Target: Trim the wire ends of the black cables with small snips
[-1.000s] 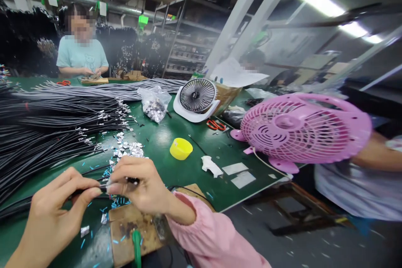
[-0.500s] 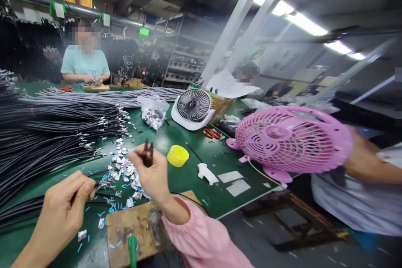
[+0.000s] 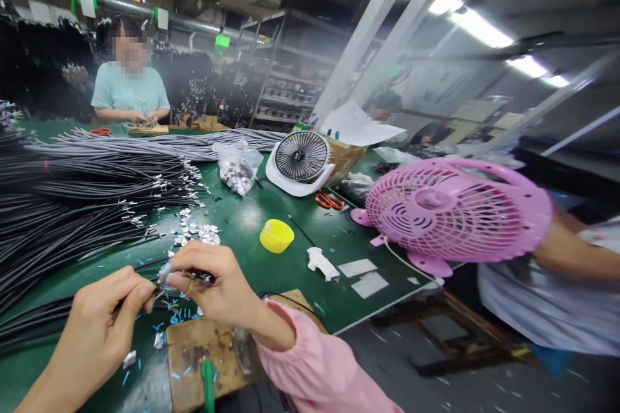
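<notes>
My left hand (image 3: 104, 313) is closed in a pinch around a black cable, whose thin stripped wires (image 3: 159, 293) stick out past the fingertips. Close against it, my right hand (image 3: 217, 281) curls around a dark two-pronged tool (image 3: 201, 275) that looks like tweezers. The right fingertips meet the wire ends, and the exact contact is hidden behind them. More black cables (image 3: 39, 319) lie under and beside my left hand. Foil scraps (image 3: 206, 232) and small blue bits (image 3: 180, 315) are scattered around both hands on the green table.
A wooden block (image 3: 194, 352) with a green-handled tool (image 3: 208, 384) is at the near edge. Cable bundles (image 3: 72, 226) fill the left. Beyond are a yellow cup (image 3: 276, 236), a white fan (image 3: 301, 158), orange scissors (image 3: 329, 201) and a pink fan (image 3: 445, 216). Several people sit around.
My right hand has moved left and down to the wire ends at my left hand. The dark tool, earlier pointing up, now lies sideways in the right palm. My left hand stays nearly in place.
</notes>
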